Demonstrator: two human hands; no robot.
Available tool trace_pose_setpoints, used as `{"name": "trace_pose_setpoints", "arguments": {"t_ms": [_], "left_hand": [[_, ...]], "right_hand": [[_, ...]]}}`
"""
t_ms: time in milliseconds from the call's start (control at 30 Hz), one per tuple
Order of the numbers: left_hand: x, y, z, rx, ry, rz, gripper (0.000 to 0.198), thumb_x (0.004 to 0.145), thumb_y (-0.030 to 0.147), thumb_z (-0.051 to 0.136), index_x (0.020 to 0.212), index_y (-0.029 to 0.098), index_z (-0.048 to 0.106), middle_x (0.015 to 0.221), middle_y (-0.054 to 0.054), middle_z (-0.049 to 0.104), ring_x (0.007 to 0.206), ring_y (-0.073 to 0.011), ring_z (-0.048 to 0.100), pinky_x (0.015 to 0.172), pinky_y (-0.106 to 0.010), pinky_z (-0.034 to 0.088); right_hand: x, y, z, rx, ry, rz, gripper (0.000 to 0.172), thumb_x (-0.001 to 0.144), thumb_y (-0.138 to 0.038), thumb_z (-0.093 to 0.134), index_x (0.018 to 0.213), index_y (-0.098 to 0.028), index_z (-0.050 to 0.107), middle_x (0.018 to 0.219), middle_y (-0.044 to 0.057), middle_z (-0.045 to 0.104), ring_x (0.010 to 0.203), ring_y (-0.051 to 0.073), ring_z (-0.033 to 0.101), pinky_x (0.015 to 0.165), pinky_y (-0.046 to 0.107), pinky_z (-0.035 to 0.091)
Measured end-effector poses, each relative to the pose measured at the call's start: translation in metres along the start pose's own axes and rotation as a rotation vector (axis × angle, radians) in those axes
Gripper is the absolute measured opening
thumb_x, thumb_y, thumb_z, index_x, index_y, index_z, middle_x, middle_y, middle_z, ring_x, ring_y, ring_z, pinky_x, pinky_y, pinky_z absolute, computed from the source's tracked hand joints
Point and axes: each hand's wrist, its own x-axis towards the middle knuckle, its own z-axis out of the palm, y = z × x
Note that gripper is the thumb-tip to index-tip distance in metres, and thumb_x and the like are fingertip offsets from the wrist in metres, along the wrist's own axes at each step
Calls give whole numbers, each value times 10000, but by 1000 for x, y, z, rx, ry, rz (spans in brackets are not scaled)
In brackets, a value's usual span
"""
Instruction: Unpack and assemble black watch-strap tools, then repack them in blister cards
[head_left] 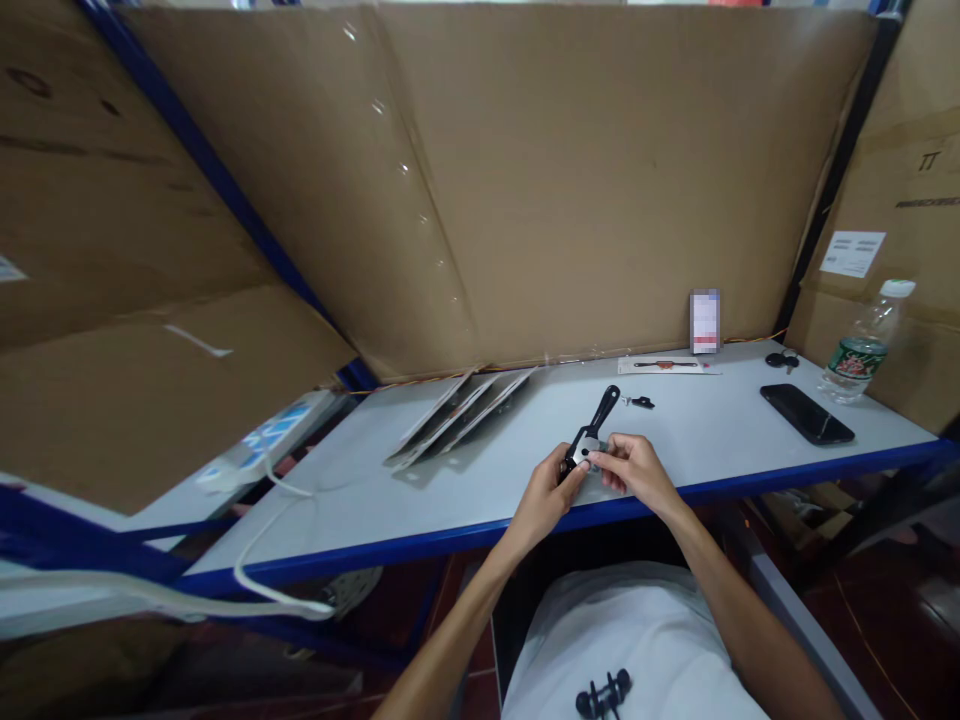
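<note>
Near the table's front edge, my left hand [553, 487] is closed round the lower end of a black spokeshave [602, 408], one handle of which points up and away. A silver blade [579, 446] with a dark round spot lies against its body. My right hand [632, 468] pinches at the right edge of this blade with thumb and fingers; the exact grip is partly hidden. Just beyond my hands, a small black clamp-like part [643, 402] and tiny silver screw-like pieces [625, 400] rest on the table.
Several flat card packs [465, 420] lean on the grey table [345, 490] at left. A printed card [664, 366] lies behind, below an upright phone [705, 322]. To the right are a black phone [807, 413], keys [782, 359] and a bottle [859, 355]. Cardboard walls enclose the table.
</note>
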Motion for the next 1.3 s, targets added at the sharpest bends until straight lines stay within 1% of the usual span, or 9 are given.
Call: {"name": "trace_pose_setpoints", "arguments": {"t_ms": [167,400,533,667,867,1033,1100,1167,1300], "left_hand": [[1,-8,1,82,68,64,322,863,501,597,814,203,483,552,77,421,454,-70,340,443,-188,244],[-3,-6,5,123,145,102,318,877,487,574,773,211,455,566,65,445,476,-84,357,463,-200,255],[-5,-6,6,187,159,120,320,902,482,540,761,212,443,554,68,442,476,-88,358,472,-208,266],[-4,-5,6,231,130,123,344,902,486,543,740,210,419,538,74,423,468,-78,346,469,-204,268],[-1,-3,4,37,99,45,356,866,536,561,791,208,448,528,91,415,392,-55,307,386,-183,228],[-1,-2,0,-146,169,3,341,826,492,622,816,224,410,572,93,443,386,-47,318,339,-156,213],[-2,-1,-1,-187,173,13,327,826,468,630,826,222,414,600,85,463,405,-48,351,339,-148,223],[-2,-2,-2,-190,163,20,314,837,456,624,828,219,417,617,81,476,411,-47,369,336,-145,238],[-4,-1,-1,-139,136,34,302,869,475,585,859,221,422,630,81,503,396,-57,410,326,-161,321]], "right_hand": [[-3,-1,2,-70,-6,-25,413,794,-493,677,579,-199,483,471,-30,559,408,89,472,421,208,351],[-6,-10,2,-90,-21,-48,361,803,-462,667,619,-200,502,501,-39,539,450,97,475,435,210,342],[-7,-11,3,-40,-33,-48,353,775,-461,691,630,-205,496,509,-45,524,456,103,478,432,216,350],[-7,-10,4,-35,14,-62,328,767,-430,683,636,-208,481,509,-50,515,457,107,486,422,214,360],[-5,-8,2,12,-12,-7,276,747,-432,683,715,-188,559,535,-18,596,447,120,535,412,212,396],[-1,-9,-2,238,67,56,263,675,-387,727,726,-196,553,630,9,665,563,162,624,564,279,513],[0,-9,-4,250,126,7,221,652,-332,741,671,-188,576,656,-1,643,620,149,602,604,266,500],[0,-9,-6,208,166,-46,173,640,-288,751,639,-178,617,623,-19,590,604,120,530,580,234,442],[0,-8,-9,211,145,-50,186,658,-289,759,616,-176,617,546,-42,522,504,84,397,485,227,317]]}}
